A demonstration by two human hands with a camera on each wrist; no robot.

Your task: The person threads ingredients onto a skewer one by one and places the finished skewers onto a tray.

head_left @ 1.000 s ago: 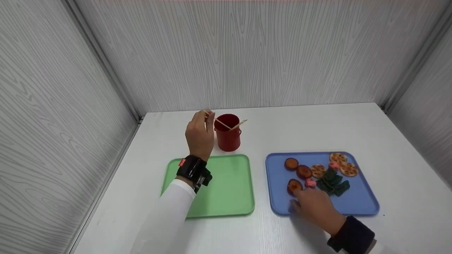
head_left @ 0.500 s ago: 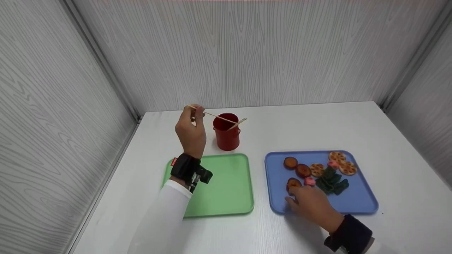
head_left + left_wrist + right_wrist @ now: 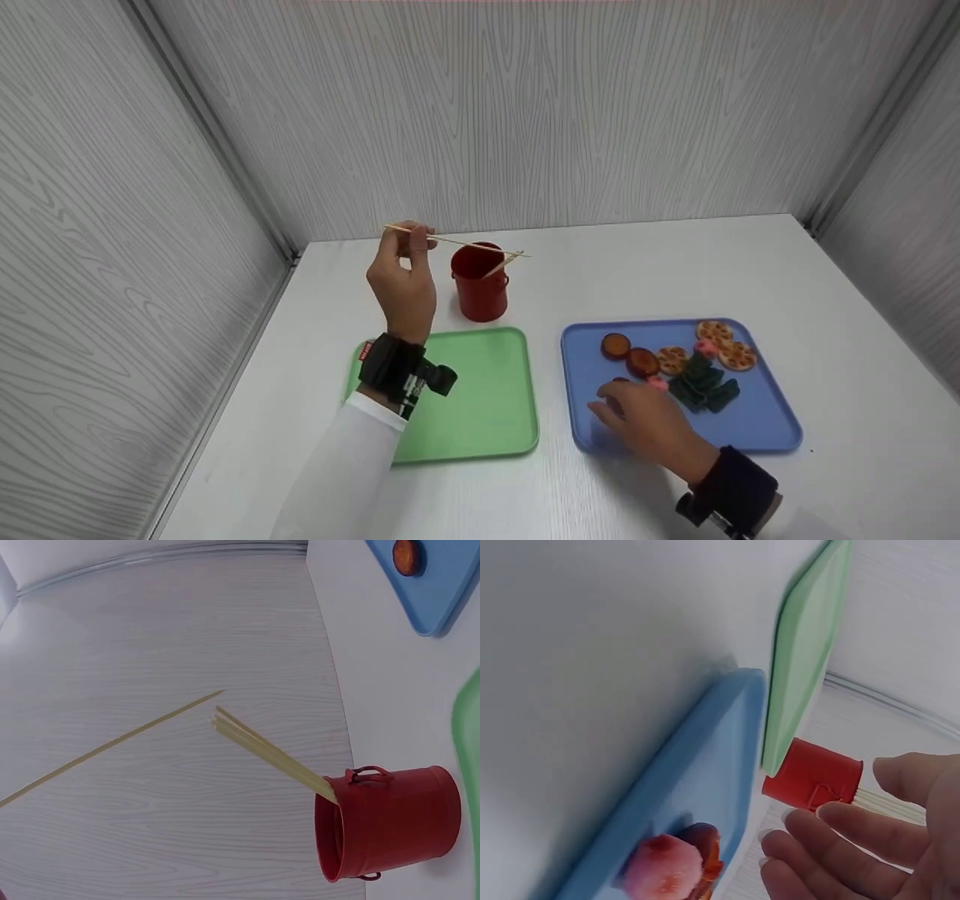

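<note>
My left hand [image 3: 405, 289] pinches a thin wooden skewer [image 3: 112, 742] between thumb and fingers. The skewer lies slanted in the air, its pointed end beyond the red bucket [image 3: 481, 296], clear of it in the left wrist view. More skewers [image 3: 270, 754] lean out of that bucket. Over the blue tray [image 3: 757, 424] hovers my right hand [image 3: 855, 847], thumb and fingers apart and nothing between them. Its fingers cover most of a brown round food piece [image 3: 621, 380]. Close by are a pink ball [image 3: 664, 868] and another brown round piece [image 3: 643, 362].
Left of the blue tray lies a green tray [image 3: 480, 397], with the bucket behind it. The blue tray also carries lotus root slices [image 3: 736, 356], green leaves [image 3: 701, 384] and a second pink piece [image 3: 706, 347]. Pale wood-grain panels [image 3: 525, 112] enclose the table.
My left hand has moved left and slightly up, drawing the skewer's tip out of the bucket. My right hand has shifted a little left, over the nearest brown piece.
</note>
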